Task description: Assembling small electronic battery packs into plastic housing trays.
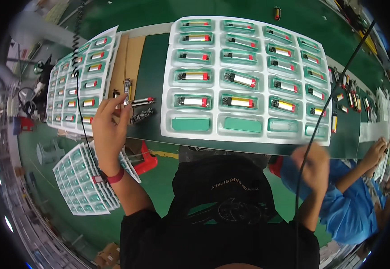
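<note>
My left hand (109, 130) is raised over the bench's near left edge, fingers pinched on a small dark cell (127, 92) with a yellow stripe, held upright. Two more loose cells (142, 102) lie on the green bench just right of it. A white moulded tray (248, 130) with green pockets sits in front of me; most pockets hold a silver cell with a red end, and the nearest row is bare. My right hand (311, 163) is blurred near the tray's near right corner, fingers curled; what it holds is unclear.
A second filled tray (80, 74) lies at the left, beside cardboard sheets (130, 58). A stack of trays (80, 181) stands low at my left. A person in blue (351, 197) works at my right. Loose cells (349, 96) line the bench's right side. A black cable (333, 94) hangs across.
</note>
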{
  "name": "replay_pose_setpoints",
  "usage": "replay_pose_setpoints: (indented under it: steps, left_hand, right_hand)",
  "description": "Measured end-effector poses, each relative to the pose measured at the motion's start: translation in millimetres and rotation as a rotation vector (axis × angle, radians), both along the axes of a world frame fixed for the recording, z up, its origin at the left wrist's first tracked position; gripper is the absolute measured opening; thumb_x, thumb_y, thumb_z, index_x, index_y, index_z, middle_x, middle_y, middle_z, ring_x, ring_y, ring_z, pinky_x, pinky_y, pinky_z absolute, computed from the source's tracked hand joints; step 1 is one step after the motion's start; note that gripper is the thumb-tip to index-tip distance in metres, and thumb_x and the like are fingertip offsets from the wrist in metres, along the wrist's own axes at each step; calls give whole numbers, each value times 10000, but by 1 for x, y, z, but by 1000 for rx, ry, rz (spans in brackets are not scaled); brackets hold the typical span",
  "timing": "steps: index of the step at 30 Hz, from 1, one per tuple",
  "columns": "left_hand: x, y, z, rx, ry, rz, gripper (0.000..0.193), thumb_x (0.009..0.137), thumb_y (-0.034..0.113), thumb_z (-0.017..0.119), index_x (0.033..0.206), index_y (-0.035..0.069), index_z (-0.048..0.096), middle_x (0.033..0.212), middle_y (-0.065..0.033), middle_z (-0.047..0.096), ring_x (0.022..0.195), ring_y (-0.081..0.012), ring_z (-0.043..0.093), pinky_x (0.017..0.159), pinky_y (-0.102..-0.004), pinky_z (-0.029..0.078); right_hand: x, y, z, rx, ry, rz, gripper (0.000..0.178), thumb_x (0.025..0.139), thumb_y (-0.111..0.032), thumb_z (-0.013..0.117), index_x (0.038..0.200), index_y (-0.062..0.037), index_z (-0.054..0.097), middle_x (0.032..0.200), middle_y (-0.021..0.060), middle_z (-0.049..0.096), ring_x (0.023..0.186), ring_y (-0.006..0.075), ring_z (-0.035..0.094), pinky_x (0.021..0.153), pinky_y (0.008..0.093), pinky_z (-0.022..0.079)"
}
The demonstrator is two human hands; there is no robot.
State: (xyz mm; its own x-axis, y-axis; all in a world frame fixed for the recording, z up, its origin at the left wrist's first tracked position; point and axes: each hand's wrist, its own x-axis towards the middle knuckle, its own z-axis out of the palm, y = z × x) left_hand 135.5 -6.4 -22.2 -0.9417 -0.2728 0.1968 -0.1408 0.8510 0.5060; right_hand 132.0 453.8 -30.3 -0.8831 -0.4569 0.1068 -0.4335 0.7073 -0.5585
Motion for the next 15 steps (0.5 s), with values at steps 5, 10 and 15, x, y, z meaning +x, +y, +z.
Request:
replay_pose_setpoints:
  steps: [5, 10, 15]
  left_hand:
    - [-11, 7, -8, -52, -133, -134, 342, 761, -10, 673, 1100, 35, 675, 960, -120, 616, 783, -266, 588, 745, -367, 491]
    - [-29, -9, -9, -265, -166, -353, 297, 769, -14, 661, 1062, 27, 684, 943, -160, 619, 881, -346, 592, 815, -404, 475]
    - [-37, -10, -19, -227, -158, -297, 235, 785, 2, 669, 1018, 26, 690, 856, -154, 585, 823, -340, 588, 741, -415, 465]
  right_hand:
    - [23, -90, -22, -227, -306, 681, 283, 855, -235, 696, 1097, -96, 645, 826, 61, 534, 759, 239, 594, 627, 348, 505]
    - [12, -157, -10, -329, 80, 683, 321, 820, -243, 722, 1072, -54, 664, 781, 40, 492, 680, 195, 536, 602, 314, 481]
    - [-18, -163, 21, -412, 195, 543, 320, 815, -178, 718, 1090, -34, 639, 791, 45, 514, 658, 199, 551, 571, 319, 472]
